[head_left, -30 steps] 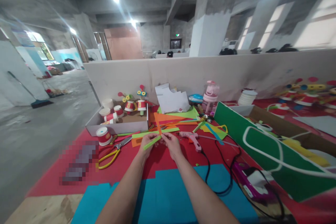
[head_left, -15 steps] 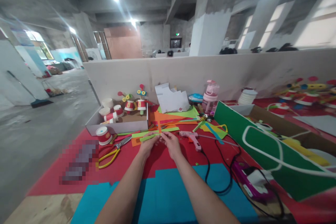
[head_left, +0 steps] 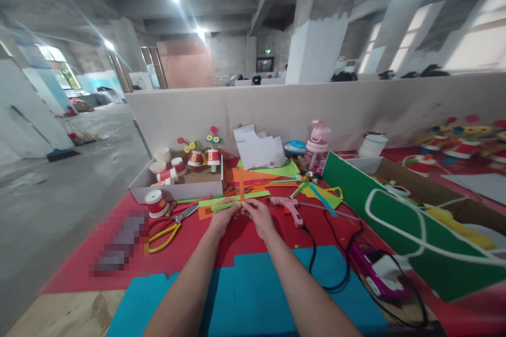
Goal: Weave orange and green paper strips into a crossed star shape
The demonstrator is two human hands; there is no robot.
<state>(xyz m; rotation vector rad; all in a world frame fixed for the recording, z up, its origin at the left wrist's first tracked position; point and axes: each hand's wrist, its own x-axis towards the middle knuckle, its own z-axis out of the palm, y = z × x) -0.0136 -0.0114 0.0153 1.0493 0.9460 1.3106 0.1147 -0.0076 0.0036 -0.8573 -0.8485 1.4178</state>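
My left hand [head_left: 223, 216] is closed with a short green paper strip [head_left: 220, 205] in its fingers. An orange paper strip [head_left: 242, 185] stands upright between my two hands, its lower end pinched in the fingers of my right hand [head_left: 258, 215]. The fingertips of both hands come close together there, and I cannot tell whether the two strips are joined. Behind the hands lies a longer yellow-green strip [head_left: 256, 195]. A pink glue gun [head_left: 290, 209] rests just right of my right hand, and yellow-handled pliers [head_left: 168, 234] lie to the left.
On the left, a white tray [head_left: 185, 192] holds paper cups and cup figures, with a red-and-white cup [head_left: 155, 204] before it. Blue sheets [head_left: 261, 289] lie under my forearms. On the right are a green-sided box [head_left: 356, 195], cables and a purple power block [head_left: 369, 271].
The upright orange strip has shifted slightly to the right and stands straighter. Both hands have barely moved.
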